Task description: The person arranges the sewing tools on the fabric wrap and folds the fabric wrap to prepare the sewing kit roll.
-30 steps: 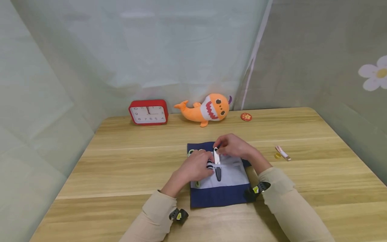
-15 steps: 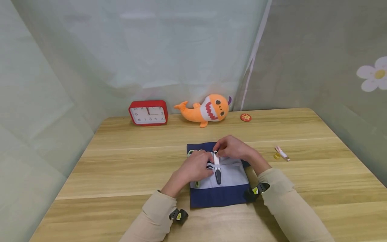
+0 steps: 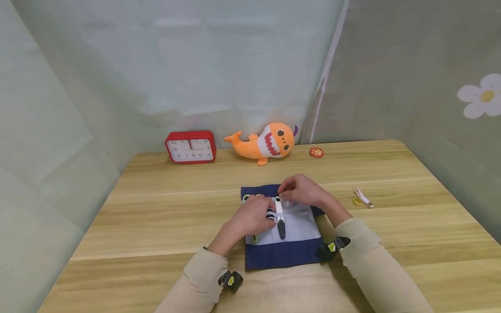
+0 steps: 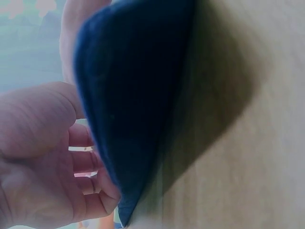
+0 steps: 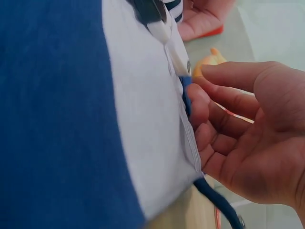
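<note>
A navy cloth tool roll (image 3: 282, 255) with a pale inner panel lies spread on the wooden table, under both hands. An elastic strap holds a slim white tool (image 3: 281, 221) with a dark grey lower end and a round hole at its top. My left hand (image 3: 251, 216) bends over the panel, thumb and fingers around a black-and-white striped item (image 3: 270, 214). Beside it, green loop handles (image 3: 245, 198) peek out, mostly hidden. The right hand (image 3: 300, 189) hovers at the roll's top edge; its thumb tip sits close to the white tool's holed end (image 5: 187, 66), fingers loosely bent against the cloth.
Toward the back stand a red clock (image 3: 191, 148) and an orange plush shark (image 3: 264, 143), with a round red patch (image 3: 316, 152) to their right. A short pink-and-white cable (image 3: 364, 198) and a small yellow ring (image 3: 357, 201) lie right of the roll.
The white tool has slid down a little under the strap, toward me. The right hand's fingers have come off its top end. The left hand stays in place.
</note>
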The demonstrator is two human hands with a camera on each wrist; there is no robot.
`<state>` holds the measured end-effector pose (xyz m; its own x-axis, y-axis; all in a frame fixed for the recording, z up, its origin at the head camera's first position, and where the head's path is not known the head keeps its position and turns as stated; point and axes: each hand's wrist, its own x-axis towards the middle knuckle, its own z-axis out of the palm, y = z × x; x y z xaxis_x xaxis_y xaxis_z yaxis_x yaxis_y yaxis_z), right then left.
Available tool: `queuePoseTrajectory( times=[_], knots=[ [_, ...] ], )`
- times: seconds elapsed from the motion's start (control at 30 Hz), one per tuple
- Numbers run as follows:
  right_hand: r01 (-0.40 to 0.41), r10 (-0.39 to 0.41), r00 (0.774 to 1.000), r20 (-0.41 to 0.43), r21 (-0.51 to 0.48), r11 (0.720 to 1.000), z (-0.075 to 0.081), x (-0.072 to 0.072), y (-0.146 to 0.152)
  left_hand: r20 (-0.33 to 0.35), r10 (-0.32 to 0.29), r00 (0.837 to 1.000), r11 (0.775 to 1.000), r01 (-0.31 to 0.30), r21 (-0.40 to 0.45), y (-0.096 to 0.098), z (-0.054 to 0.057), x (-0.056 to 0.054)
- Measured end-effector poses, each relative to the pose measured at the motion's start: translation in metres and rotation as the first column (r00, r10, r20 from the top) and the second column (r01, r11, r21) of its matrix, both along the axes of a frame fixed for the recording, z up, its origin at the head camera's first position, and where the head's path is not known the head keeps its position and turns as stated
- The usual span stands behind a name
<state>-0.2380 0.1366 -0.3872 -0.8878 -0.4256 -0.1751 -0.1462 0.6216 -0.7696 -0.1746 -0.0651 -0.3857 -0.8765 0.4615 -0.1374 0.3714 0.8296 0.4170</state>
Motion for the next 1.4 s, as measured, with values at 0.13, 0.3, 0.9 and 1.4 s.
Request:
queuePoseTrajectory(
  times=[0.13,0.3,0.9,1.4],
  knots=[
    [0.082,-0.082,0.996,-0.022,-0.018,0.996,0.005,-0.001,0.014,0.005,0.014,1.0,1.0,-0.014,-0.002,0.001,0.0,0.0],
    [0.162,-0.164,0.986,-0.042,-0.035,0.986,0.017,0.001,0.04,0.001,0.02,1.0,1.0,-0.02,0.008,0.001,-0.001,0.001],
    [0.409,-0.399,0.911,-0.107,0.092,0.908,0.006,0.048,0.198,0.005,0.081,0.997,0.996,-0.081,0.023,-0.002,0.015,0.003],
    [0.368,-0.36,0.93,-0.076,0.193,0.909,-0.001,0.062,0.202,-0.084,0.05,0.995,0.999,-0.049,0.017,0.019,0.006,0.004]
  ],
)
